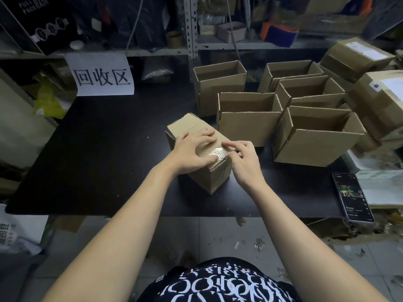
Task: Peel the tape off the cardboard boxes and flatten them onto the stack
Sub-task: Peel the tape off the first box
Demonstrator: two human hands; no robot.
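A black table is carrying a cluster of open cardboard boxes at its right, probably waiting to be flattened. The taped box is sitting near the table's middle, within reach. The left hand is pressing flat on its top, fingers spread, steadying it. The right hand is curling over the crumpled clear tape at the box's near top edge; whether it is actually pinching the tape cannot be told.

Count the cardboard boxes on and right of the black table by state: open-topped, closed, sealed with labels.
Open-topped boxes: 5
Closed box being untaped: 1
Sealed labelled boxes at right: 2 clearly visible
Total: 8
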